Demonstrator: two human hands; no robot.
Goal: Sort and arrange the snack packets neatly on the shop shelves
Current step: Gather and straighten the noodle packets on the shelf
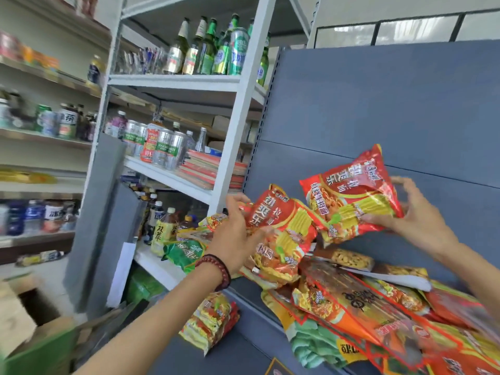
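Head view: left forearm nearest, beaded bracelet (216, 269). Left hand (238, 228) fingers closed on red packet (281, 226); right hand (414, 212) pinching second red packet (351, 196) above shelf (243, 345). Risk: loose heap (378, 318) sliding off shelf edge if nudged.

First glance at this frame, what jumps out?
Two red noodle packets held up mid-frame: the right hand grips one packet against the blue back panel, and the left hand holds another packet beside it. Below, a messy pile of packets covers the shelf. Upper left, green bottles crowd a white rack.
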